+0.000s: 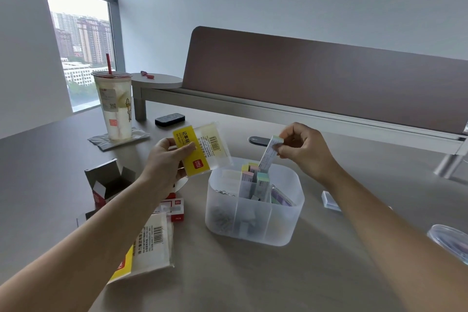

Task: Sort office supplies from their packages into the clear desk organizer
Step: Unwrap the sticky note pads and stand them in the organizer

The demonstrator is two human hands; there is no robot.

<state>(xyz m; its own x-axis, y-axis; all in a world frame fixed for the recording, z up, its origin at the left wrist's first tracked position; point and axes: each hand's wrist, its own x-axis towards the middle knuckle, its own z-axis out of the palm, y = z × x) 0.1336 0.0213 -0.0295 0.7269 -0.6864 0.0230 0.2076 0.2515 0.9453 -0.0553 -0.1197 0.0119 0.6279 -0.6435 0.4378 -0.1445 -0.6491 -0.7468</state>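
Observation:
A clear desk organizer (pixel 286 223) with compartments stands in the middle of the table. It holds paper clips at the front left and several pastel sticky-note pads (pixel 253 177) at the back. My right hand (pixel 301 152) pinches one pastel pad (pixel 268 157) by its top, with the pad's lower end inside the back compartment. My left hand (pixel 167 159) grips a yellow-labelled sticky-note package (pixel 202 149) just left of and above the organizer.
Another yellow-labelled package (pixel 149 243) and opened red-and-white boxes (pixel 111 182) lie at the left. A drink cup with a red straw (pixel 114 106) stands at the back left, near a black eraser (pixel 169 119). Small clear lids (pixel 331 200) sit at the right.

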